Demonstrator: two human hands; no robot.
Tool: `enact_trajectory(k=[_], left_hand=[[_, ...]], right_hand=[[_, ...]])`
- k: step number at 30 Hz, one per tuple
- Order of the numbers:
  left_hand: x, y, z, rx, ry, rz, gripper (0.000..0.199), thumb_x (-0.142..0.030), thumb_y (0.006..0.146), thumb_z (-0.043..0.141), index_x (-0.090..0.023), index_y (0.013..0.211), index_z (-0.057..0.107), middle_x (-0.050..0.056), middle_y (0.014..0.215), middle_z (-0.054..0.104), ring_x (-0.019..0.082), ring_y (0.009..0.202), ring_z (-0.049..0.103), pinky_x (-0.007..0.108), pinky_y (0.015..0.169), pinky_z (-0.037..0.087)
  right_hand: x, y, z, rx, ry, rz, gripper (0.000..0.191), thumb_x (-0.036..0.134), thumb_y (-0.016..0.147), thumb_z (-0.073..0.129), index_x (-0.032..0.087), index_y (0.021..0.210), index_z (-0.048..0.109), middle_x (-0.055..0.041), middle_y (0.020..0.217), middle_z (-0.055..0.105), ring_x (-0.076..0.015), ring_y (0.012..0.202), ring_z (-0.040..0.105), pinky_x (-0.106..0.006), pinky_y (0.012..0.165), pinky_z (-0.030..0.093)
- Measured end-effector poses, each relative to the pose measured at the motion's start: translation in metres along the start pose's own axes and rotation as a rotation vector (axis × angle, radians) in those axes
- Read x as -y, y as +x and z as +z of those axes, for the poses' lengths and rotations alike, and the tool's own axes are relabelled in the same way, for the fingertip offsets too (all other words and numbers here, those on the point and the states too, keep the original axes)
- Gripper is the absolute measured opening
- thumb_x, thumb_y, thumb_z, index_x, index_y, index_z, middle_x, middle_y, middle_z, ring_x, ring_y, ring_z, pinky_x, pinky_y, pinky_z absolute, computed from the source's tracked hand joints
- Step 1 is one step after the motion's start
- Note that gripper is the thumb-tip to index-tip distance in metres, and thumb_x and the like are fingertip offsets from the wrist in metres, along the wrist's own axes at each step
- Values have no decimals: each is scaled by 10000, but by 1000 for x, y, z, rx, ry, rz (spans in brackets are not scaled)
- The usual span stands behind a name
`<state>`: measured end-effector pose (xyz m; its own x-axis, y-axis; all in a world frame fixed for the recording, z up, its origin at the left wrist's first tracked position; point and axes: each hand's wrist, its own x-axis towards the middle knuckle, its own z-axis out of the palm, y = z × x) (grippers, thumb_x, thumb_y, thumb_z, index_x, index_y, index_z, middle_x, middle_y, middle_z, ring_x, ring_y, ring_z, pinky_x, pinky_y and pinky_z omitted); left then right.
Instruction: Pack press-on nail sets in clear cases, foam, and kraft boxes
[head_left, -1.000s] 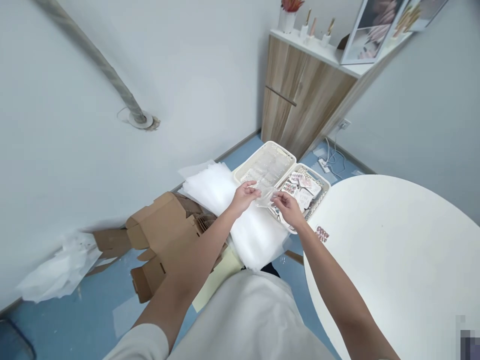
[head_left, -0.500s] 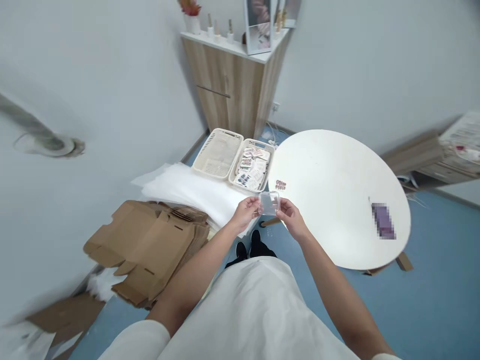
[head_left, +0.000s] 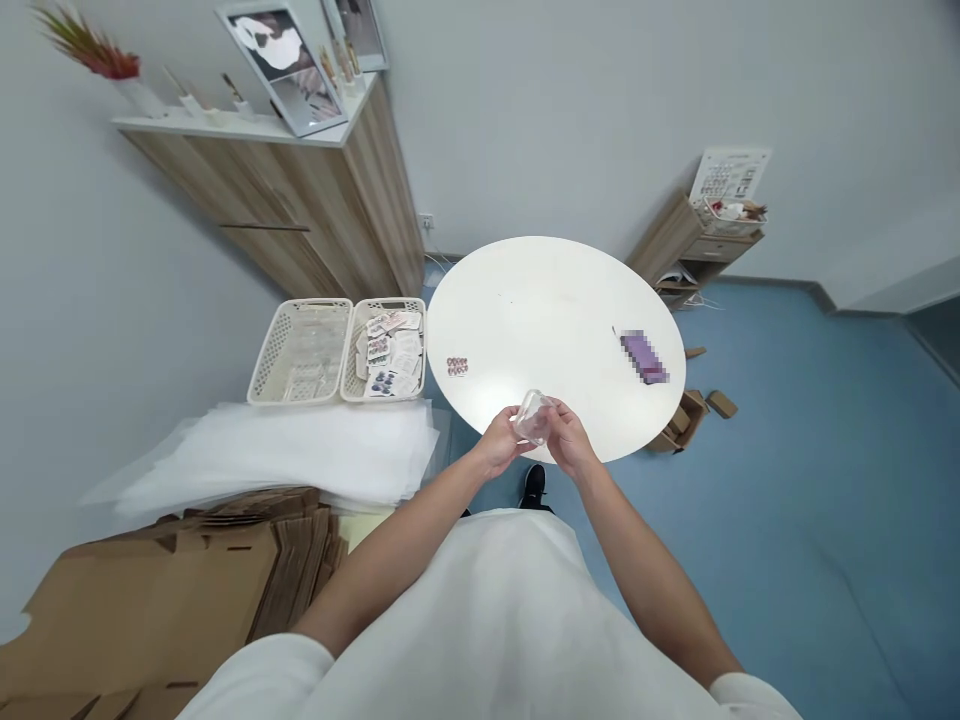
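A small clear plastic case (head_left: 533, 418) is held between my two hands, over the near edge of the round white table (head_left: 555, 300). My left hand (head_left: 501, 440) grips its left side, and my right hand (head_left: 568, 437) has its fingers on the right side. The case looks tilted; whether its lid is open I cannot tell. On the table to the left lies a small set of reddish nail-like pieces (head_left: 457, 366). A blurred purple object (head_left: 643, 357) rests near the table's right side.
Left of the table are a basket of printed cards (head_left: 421, 350) and a basket of clear cases (head_left: 259, 365). White sheets (head_left: 285, 450) and flattened cardboard boxes (head_left: 165, 590) lie nearer. A wooden cabinet (head_left: 300, 210) stands behind; an open carton (head_left: 694, 410) is on the floor.
The view has turned right, and the table is now in front of me. My hands have brought the clear case over its near edge and tilted it; my right hand's fingers reach further over it.
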<state>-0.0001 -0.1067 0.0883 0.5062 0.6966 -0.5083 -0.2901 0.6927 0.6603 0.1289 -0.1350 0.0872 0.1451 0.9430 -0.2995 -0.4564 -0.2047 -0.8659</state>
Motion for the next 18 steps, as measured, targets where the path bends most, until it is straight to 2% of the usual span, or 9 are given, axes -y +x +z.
enact_trajectory(k=[3,5,7,9,11,14,16,18], left_hand=[[-3,13,12,-32,97,36,314,-395,711,621,-192,916,497,54,932,573,124,798,572,287,718,449],[-7,20,16,-59,163,82,325,-463,754,535,-198,941,511,51,930,561,119,786,570,275,701,444],[-12,27,20,-80,288,162,370,-478,752,524,-198,994,515,51,927,556,118,777,571,277,710,436],[-16,32,27,-89,465,276,474,-435,694,610,-206,1091,488,52,943,550,117,771,569,291,749,424],[-19,37,37,-61,676,381,708,-367,589,716,-237,1214,410,50,976,541,116,766,560,308,790,409],[-22,45,54,12,976,435,1004,-317,476,786,-293,1330,260,41,1000,535,126,757,537,315,792,405],[-21,52,64,32,1093,424,1045,-326,479,783,-306,1351,209,29,970,540,128,733,521,308,757,414],[-17,60,72,40,1142,415,1005,-334,510,767,-303,1350,218,15,918,544,123,701,507,298,728,420]], right_hand=[[16,11,-29,-29,-50,-32,396,441,618,673,235,921,523,19,727,572,-117,641,537,-291,669,446],[26,20,-48,-23,-106,-31,425,443,626,661,243,966,502,28,709,559,-111,615,527,-292,652,446],[36,30,-64,-13,-166,-33,451,450,630,647,247,998,484,35,694,550,-113,611,526,-295,644,443],[44,40,-78,3,-208,-42,463,447,625,646,245,1006,478,39,693,544,-112,614,524,-296,645,439],[50,49,-91,24,-229,-42,463,433,614,657,238,996,483,39,706,538,-105,614,521,-296,652,437],[58,60,-108,48,-252,-16,447,410,603,674,232,970,492,39,727,524,-96,612,525,-288,649,436],[62,65,-119,61,-266,5,430,401,605,676,232,956,493,42,727,514,-95,610,532,-282,638,437],[64,69,-129,83,-273,22,410,396,608,676,231,937,493,43,725,513,-96,604,535,-280,628,439]])
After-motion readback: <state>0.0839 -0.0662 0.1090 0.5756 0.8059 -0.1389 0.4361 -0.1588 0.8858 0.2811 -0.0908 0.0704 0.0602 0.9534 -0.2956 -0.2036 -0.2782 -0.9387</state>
